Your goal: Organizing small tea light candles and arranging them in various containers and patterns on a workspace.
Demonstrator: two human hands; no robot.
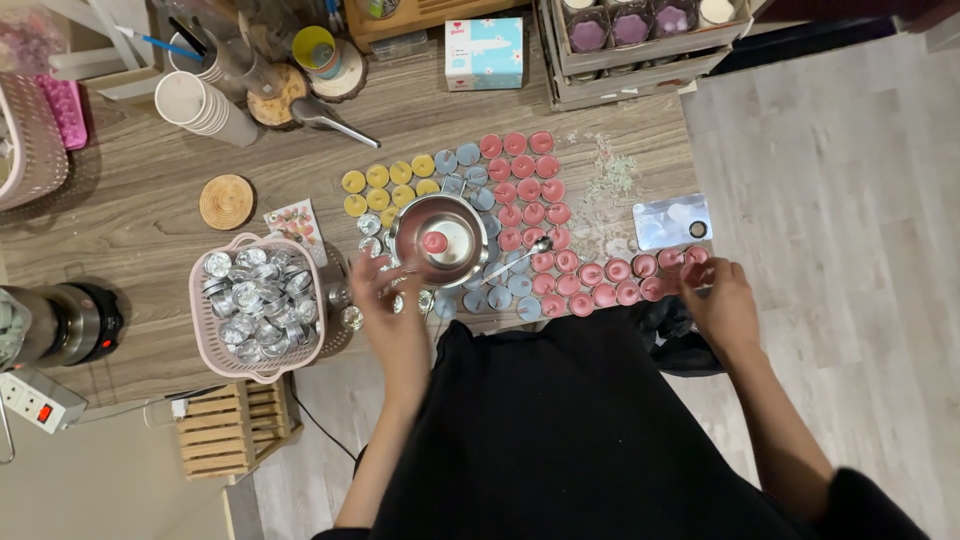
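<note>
Black loose garment, bare forearms, two bare hands, no gloves

On the far side of the wooden table [130,240] stands a blue and white carton [484,52], with a wooden crate of purple candles [640,35] to its right. At far left, stacked paper cups [205,105] lean beside a metal scoop [330,120]. A round wicker coaster [227,201] lies nearer. At the left edge sit a steel pot on a black base [65,322] and a white power strip [35,400]; a small wooden crate [235,425] rests on the floor.
</note>
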